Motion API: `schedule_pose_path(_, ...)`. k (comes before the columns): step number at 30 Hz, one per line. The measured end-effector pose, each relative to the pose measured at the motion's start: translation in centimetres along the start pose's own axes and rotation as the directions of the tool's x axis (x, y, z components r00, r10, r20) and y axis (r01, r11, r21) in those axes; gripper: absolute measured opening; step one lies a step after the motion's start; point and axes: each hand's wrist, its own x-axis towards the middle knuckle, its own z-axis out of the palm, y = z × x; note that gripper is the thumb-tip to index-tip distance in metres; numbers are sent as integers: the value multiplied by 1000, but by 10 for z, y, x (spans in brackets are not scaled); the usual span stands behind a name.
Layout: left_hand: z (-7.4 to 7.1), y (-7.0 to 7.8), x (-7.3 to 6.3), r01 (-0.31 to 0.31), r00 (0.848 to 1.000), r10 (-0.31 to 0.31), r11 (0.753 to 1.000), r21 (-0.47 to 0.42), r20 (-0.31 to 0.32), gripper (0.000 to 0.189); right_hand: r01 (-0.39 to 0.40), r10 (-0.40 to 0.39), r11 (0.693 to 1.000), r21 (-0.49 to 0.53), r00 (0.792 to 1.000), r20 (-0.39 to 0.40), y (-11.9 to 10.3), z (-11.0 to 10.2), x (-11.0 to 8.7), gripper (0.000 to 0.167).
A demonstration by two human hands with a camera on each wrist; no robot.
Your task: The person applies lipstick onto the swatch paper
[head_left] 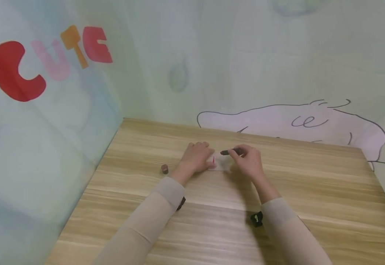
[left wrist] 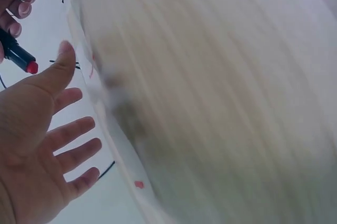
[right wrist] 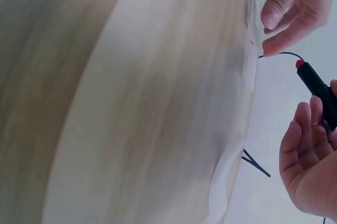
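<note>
A small white piece of paper [head_left: 220,165] with a short red mark lies on the wooden table. My left hand [head_left: 197,156] rests at the paper's left side, its thumb by the red mark. In the left wrist view that left hand [left wrist: 42,134] shows its fingers spread. My right hand [head_left: 249,162] holds a slim black tube [head_left: 232,151] above the paper's right part. Seen from the right wrist, the black tube [right wrist: 316,87] has a red tip, and the right hand [right wrist: 310,166] curls its fingers around it. Whether the tip touches the paper I cannot tell.
A small dark reddish cap-like piece [head_left: 164,169] sits on the table [head_left: 139,147] left of my left hand. Black wrist devices show beside both sleeves, one at the right cuff [head_left: 256,219]. Printed fabric walls [head_left: 152,73] border the table's far and left edges.
</note>
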Motion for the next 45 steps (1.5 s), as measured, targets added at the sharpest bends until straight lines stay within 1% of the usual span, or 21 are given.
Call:
schedule_pose_path(6,-5,11,7,-44,998,44,999,-12,-45,62,-5,5,1000,15,1000,-14,4,-10,-3,25)
schedule_pose_path(9,-5,16,12,-58,997,58,998,5,-45,62,-12,12,1000,4,999,-33,8,-14,-4,26)
schedule_pose_path(14,2,20,19,-81,996,82,996,31,-36,62,-48,46,999,-20,996,-72,14,-20,-6,27)
schedule_pose_path(20,5,26,23,-114,993,114,993,11,-42,61,-61,57,998,-29,993,-104,18,-23,-7,26)
schedule_pose_path(28,8,28,23,-115,992,115,993,3,-45,58,-51,46,997,-52,993,-107,20,-24,-6,25)
schedule_pose_path(33,11,29,24,-106,994,108,993,54,-34,59,-69,64,996,-56,994,-92,21,-24,-7,24)
schedule_pose_path(38,12,27,24,-88,996,90,990,107,-8,57,-66,60,995,-76,995,-81,20,-20,-7,25)
schedule_pose_path(45,13,25,22,-75,997,74,991,107,6,54,-59,55,995,-79,997,-56,19,-12,-3,24)
